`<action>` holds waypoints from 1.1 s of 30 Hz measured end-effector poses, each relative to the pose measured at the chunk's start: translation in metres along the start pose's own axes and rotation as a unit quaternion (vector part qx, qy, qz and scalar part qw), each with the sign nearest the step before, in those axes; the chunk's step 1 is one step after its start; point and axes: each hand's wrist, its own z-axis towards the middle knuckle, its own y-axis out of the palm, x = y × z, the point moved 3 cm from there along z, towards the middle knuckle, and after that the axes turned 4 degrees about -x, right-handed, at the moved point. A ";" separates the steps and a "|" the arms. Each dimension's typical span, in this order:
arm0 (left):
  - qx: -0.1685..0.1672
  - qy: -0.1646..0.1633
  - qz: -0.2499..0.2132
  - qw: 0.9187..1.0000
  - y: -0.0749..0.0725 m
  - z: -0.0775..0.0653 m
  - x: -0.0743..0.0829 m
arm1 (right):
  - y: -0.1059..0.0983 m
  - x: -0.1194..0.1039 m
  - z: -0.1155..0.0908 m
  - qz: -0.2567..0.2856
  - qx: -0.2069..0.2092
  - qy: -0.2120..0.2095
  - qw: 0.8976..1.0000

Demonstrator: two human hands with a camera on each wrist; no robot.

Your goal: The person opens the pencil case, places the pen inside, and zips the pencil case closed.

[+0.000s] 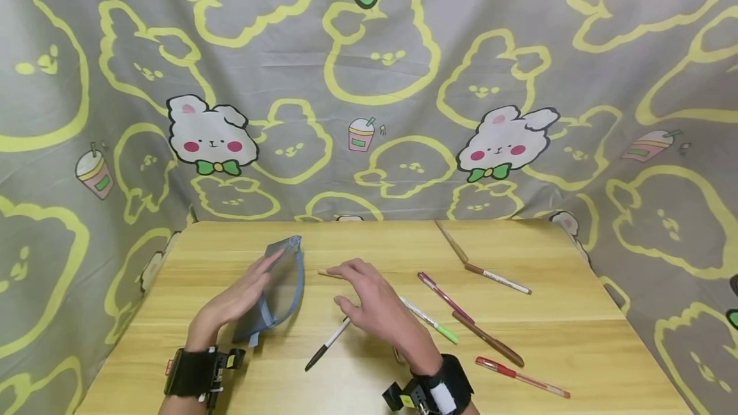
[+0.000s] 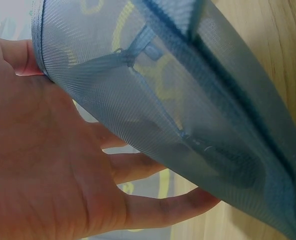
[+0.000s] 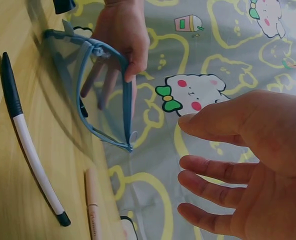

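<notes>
A blue-grey mesh zip pouch (image 1: 282, 290) stands tilted at the left of the table with its zipped mouth spread towards the right. My left hand (image 1: 239, 296) holds it at the upper edge; the right wrist view shows the thumb at the rim and fingers behind the mesh. Long fingers (image 2: 158, 210) reach along its outer side in the left wrist view. My right hand (image 1: 371, 303) hovers over the middle with fingers apart and nothing in them. Beneath it lie a beige pen (image 3: 91, 205) and a white pen with black ends (image 1: 328, 343).
To the right lie a green-and-white pen (image 1: 429, 320), a purple pen (image 1: 444, 296), a brown pen (image 1: 490, 338) and a red pen (image 1: 521, 376). Farther back are a tan pen (image 1: 451, 241) and a brown-and-white one (image 1: 498, 278). Patterned cloth (image 1: 392, 165) hangs around the table.
</notes>
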 end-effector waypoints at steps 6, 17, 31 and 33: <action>0.002 0.004 0.002 1.000 -0.001 0.001 0.000 | -0.006 0.004 -0.007 -0.001 0.006 0.007 1.000; 0.006 0.022 -0.001 1.000 0.001 0.001 0.000 | -0.023 0.033 -0.015 -0.025 0.052 0.045 0.997; 0.012 0.026 0.009 1.000 0.002 0.000 0.002 | -0.054 0.085 -0.031 -0.041 0.091 0.117 0.988; 0.012 0.028 0.007 1.000 0.002 0.000 0.002 | -0.060 0.095 -0.036 -0.046 0.100 0.128 0.986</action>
